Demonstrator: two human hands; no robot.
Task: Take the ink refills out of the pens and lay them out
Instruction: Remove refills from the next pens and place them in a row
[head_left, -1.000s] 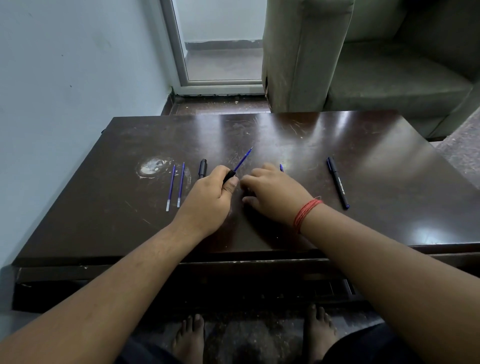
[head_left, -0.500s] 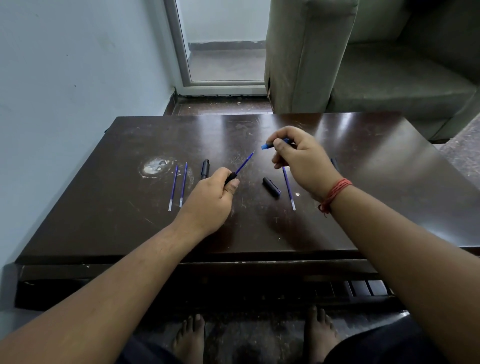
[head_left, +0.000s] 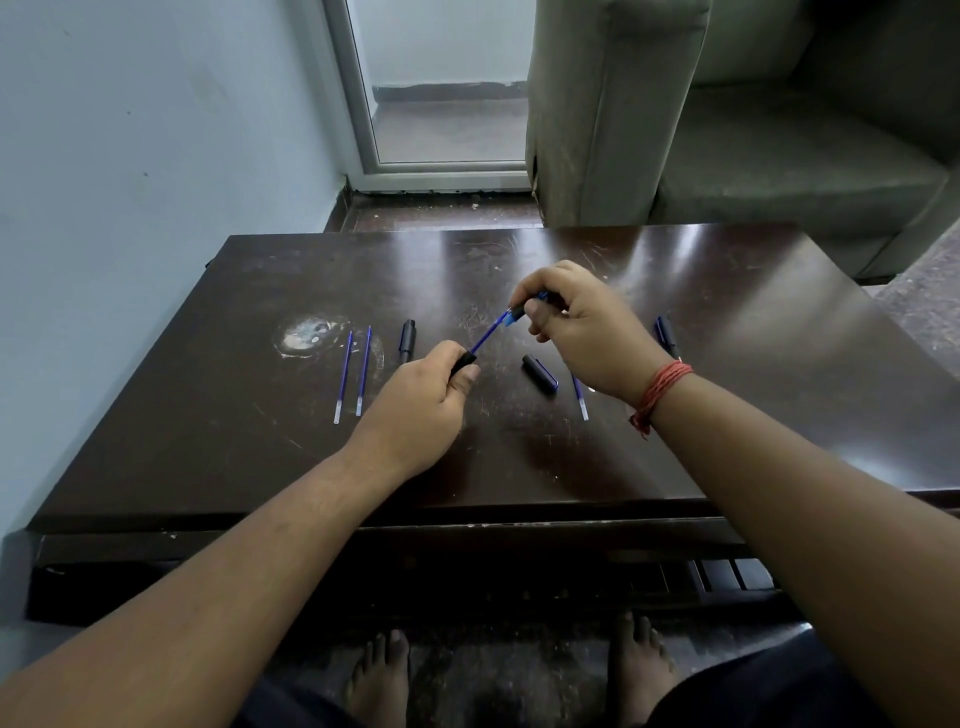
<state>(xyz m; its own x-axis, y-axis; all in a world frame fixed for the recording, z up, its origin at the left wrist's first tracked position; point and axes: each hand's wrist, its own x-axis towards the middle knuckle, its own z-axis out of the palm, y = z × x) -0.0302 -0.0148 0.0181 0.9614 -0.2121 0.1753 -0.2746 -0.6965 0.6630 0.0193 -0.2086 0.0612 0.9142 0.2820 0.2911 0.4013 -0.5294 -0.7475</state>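
Dark, glossy, scratched worktop (head_left: 727, 322). The left hand (head_left: 415, 410) grips a black pen barrel (head_left: 462, 362), from which a thin blue refill (head_left: 485, 338) slants up to the right hand (head_left: 587, 322), whose fingers pinch a blue tip piece (head_left: 511, 317) at the refill's end. Two slim blue refills (head_left: 355, 376) lie parallel left of the hands; a black cap (head_left: 540, 373) and another refill (head_left: 580, 397) lie beneath the right hand.

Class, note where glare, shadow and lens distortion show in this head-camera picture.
Head view: pale glare streaks cross the far half of the table; the right hand throws a soft shadow near the cap; the wide lens bows the table's edges and the door frame.
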